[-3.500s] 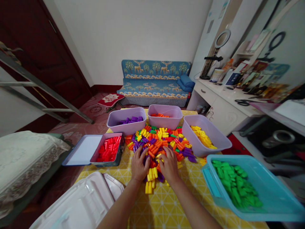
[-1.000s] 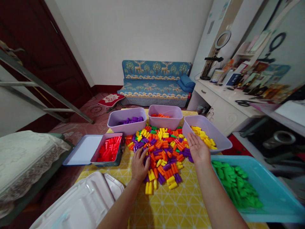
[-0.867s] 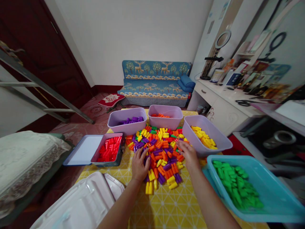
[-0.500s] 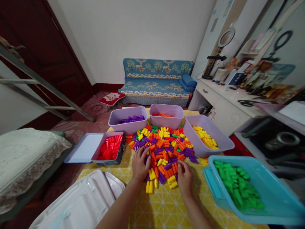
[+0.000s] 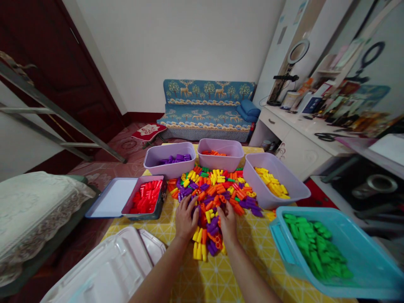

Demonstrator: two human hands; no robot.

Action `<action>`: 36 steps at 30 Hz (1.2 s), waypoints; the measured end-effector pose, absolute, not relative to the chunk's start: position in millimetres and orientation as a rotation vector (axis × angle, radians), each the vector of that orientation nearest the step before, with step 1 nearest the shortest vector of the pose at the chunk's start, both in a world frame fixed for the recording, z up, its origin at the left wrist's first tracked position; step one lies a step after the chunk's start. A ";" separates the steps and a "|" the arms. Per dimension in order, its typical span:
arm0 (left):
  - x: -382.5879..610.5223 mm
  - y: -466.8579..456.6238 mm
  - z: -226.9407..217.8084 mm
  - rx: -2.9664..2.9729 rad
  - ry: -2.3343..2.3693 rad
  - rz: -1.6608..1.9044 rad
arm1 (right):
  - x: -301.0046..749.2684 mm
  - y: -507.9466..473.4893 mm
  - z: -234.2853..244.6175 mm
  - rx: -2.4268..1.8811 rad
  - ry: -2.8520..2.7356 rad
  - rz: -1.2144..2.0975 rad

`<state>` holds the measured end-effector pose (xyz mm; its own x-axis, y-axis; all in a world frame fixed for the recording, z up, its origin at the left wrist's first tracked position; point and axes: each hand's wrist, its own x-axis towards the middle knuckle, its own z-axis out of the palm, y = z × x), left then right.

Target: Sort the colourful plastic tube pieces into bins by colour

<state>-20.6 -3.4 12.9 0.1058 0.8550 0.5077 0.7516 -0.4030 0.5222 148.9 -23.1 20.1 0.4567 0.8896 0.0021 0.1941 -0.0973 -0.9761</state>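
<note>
The pegs (image 5: 212, 198) lay heaped mid-table on the yellow cloth (image 5: 217, 277), small hard plastic tubes, probably light, smooth and apt to roll; a pinch across the barrel should suit. The left hand (image 5: 186, 217) and right hand (image 5: 227, 223) rested flat on the near edge of the heap, fingers spread, gripping nothing. Around stood purple bins (image 5: 277, 198), a red tin (image 5: 145, 198) and a blue tub (image 5: 353, 269).

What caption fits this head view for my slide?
Both hands rest on a mixed pile of coloured pegs among colour-sorted bins.
</note>
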 end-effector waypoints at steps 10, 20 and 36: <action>-20.5 -2.8 9.9 2.217 1.636 1.169 | 168.6 -20.3 39.1 -1.241 -1.239 0.928; -20.4 -2.9 9.6 2.232 1.631 1.189 | 203.9 -15.1 8.7 -1.533 -1.895 0.163; -19.3 -4.0 16.5 2.217 1.617 1.215 | 200.3 -15.1 6.8 -1.826 -2.193 -0.219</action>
